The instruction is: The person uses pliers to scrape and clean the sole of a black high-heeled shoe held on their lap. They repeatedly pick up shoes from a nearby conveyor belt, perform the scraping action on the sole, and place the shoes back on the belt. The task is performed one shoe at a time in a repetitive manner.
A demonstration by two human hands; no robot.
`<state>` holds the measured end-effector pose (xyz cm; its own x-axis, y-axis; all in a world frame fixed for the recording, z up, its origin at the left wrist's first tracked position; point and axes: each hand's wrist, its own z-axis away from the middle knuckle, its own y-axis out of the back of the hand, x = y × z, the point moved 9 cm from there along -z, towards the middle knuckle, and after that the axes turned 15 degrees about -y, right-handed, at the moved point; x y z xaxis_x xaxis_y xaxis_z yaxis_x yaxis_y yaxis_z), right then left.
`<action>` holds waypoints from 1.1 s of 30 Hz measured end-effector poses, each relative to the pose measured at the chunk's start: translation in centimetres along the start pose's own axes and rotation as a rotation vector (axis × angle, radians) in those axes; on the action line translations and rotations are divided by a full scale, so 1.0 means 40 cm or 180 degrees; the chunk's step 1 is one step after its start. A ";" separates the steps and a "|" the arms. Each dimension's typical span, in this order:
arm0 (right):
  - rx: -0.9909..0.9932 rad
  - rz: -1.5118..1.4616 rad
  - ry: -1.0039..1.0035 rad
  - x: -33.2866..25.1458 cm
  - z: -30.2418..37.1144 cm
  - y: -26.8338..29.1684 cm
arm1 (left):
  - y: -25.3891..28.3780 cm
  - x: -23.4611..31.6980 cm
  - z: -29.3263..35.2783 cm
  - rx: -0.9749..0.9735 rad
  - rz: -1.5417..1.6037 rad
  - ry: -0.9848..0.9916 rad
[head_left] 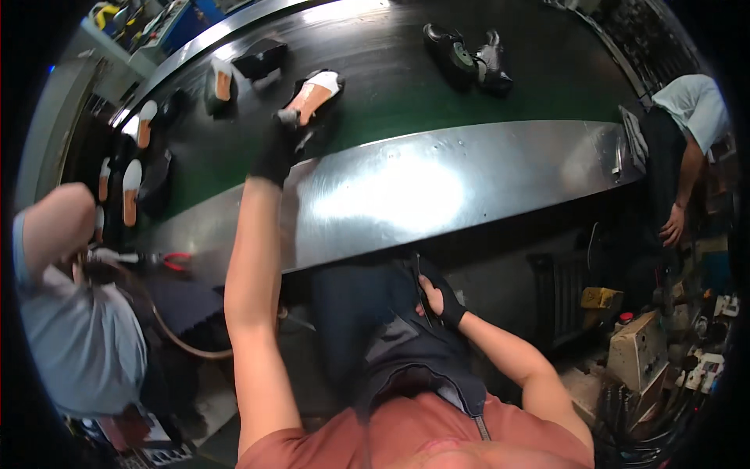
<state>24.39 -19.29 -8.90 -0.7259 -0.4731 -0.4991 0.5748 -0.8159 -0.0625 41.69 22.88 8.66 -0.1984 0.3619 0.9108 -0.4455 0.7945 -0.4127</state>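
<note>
On the dark green belt (375,102), beyond a shiny metal ledge (516,168), a black shoe (314,95) lay with its tan and white sole facing up. Its long axis ran at a slant, the tan end toward the wearer and to the left, the white end pointing away and to the right. The wearer's left hand (275,152), in a black glove, reached across the ledge to that near tan end, so the shoe stretched forward and rightward from the fingers. The hand seemed to touch the shoe, but blur and shadow made it impossible to tell whether the fingers had closed on it. The right hand (444,301) was much farther off, low by the lap, its fingers wrapped around a thin dark object (423,285). Two black shoes (451,53) lay well apart to the right, and another sole-up shoe (222,82) sat to the left.
</note>
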 end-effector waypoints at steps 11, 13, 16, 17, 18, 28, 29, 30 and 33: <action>0.0128 -0.0326 0.0120 0.147 0.275 0.051 | 0.039 0.191 0.889 -0.0102 -0.1771 -0.1584; 0.0020 -0.0207 0.0040 0.176 0.336 0.053 | -0.103 0.137 0.937 -0.0435 -0.1668 -0.1583; -0.0264 0.0148 0.0417 0.161 0.424 0.020 | -0.222 0.092 0.955 -0.1263 -0.2420 -0.2264; -0.0345 0.0313 0.0483 0.133 0.470 -0.009 | -0.262 0.089 0.959 -0.1383 -0.3010 -0.2431; -0.0397 0.0472 0.0573 0.108 0.506 -0.029 | -0.312 0.095 0.956 -0.1563 -0.3187 -0.2456; -0.1270 0.0301 0.1279 -0.053 0.405 -0.194 | -0.250 -0.135 0.774 -0.1271 -0.0314 -0.0721; -0.1186 0.0339 0.1188 -0.051 0.392 -0.202 | -0.223 -0.154 0.782 -0.1024 -0.0241 -0.0594; -0.1098 0.0377 0.1104 -0.053 0.384 -0.209 | -0.197 -0.170 0.783 -0.0775 -0.0169 -0.0471; -0.1025 0.1168 0.0994 -0.006 0.399 -0.234 | -0.200 -0.140 0.808 -0.0945 -0.0067 -0.0751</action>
<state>13.17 -16.85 5.61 -0.3397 -0.5456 -0.7661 0.8893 -0.4516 -0.0727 18.17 -1.28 6.97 -0.4028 0.2494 0.8806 -0.1862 0.9197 -0.3456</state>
